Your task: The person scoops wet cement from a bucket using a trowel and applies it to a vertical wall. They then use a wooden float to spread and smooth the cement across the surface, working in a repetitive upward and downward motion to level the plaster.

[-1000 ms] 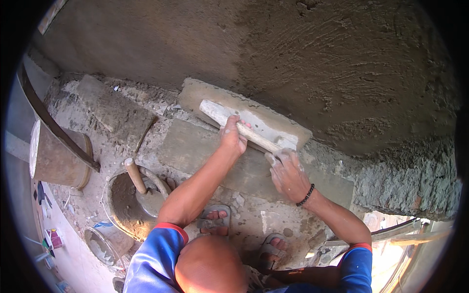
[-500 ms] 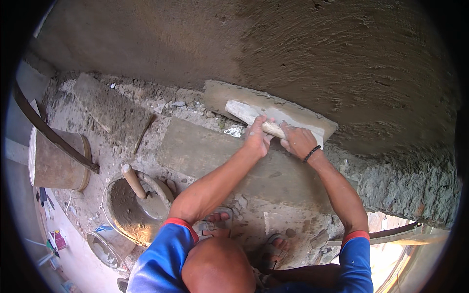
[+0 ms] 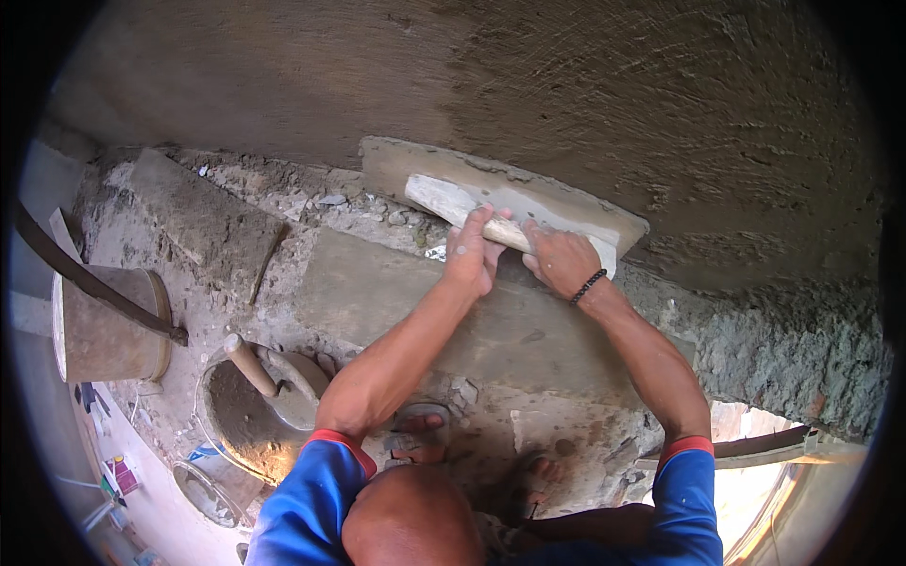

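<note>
Both my hands are closed around the pale wooden handle of a plastering float (image 3: 439, 195). The float's long flat blade lies against the wet mortar wall (image 3: 604, 113), with a ridge of mortar gathered along its upper edge. My left hand (image 3: 477, 250) wraps the middle of the handle. Closer to the float's right end, my right hand (image 3: 563, 259) grips the handle, a dark beaded bracelet on its wrist. To the right of the float the wall is rough and streaked; on the left it looks smoother. The blade's working face is hidden against the wall.
A mortar bucket (image 3: 241, 415) with a wooden-handled tool (image 3: 250, 365) in it stands at lower left, near a smaller bucket (image 3: 203, 495) and an overturned-looking bucket (image 3: 109, 325). A mortar-covered board (image 3: 377, 292) lies below my hands. Rubble lines the wall's foot.
The float and both hands have slid up and slightly left along the wall. My grip on the handle stays the same.
</note>
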A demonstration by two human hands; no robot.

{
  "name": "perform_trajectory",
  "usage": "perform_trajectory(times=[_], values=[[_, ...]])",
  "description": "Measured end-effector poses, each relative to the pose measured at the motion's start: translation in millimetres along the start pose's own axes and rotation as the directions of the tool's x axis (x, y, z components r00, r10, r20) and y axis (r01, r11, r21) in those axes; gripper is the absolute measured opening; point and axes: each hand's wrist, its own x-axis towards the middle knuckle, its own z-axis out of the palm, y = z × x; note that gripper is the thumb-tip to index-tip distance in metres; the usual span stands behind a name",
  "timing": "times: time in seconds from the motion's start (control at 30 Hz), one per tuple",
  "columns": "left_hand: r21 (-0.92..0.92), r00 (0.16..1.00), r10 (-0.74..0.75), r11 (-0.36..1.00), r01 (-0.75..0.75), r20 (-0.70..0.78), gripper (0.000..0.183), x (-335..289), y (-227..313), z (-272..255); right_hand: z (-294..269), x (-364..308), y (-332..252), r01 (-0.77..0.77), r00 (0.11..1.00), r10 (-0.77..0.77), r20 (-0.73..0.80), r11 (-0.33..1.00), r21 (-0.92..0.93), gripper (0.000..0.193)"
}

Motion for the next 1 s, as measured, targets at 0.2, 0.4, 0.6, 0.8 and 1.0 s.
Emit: perform_trajectory(times=[0.2,0.4,0.6,0.8,1.0], values=[[-0.003,1.0,0.006,1.0,-0.006,0.028,0.038,0,3,0,-6,4,-6,-0.023,1.0,0.024,0.009,0.999,-0.037,0.046],[0.019,0.999,-0.018,1.0,0.017,0.05,0.034,-6,-17,11,-7,-12,14,-0.043,0.999,0.043,0.028,0.999,-0.01,0.043],[0.077,0.992,0.1,0.991,-0.106,0.078,0.026,-5,25,12,-11,15,-13,-0.023,0.999,0.024,-0.048,1.0,0.007,0.045],[0.103,0.988,0.123,0.986,-0.133,0.093,0.025,-6,18,11,-10,14,-8,-0.002,0.999,0.005,-0.051,0.998,0.056,0.042],[0.14,0.986,0.099,0.983,-0.118,0.136,0.029,-9,-2,21,-10,-4,11,-0.018,0.999,0.019,-0.046,1.0,0.022,0.043]])
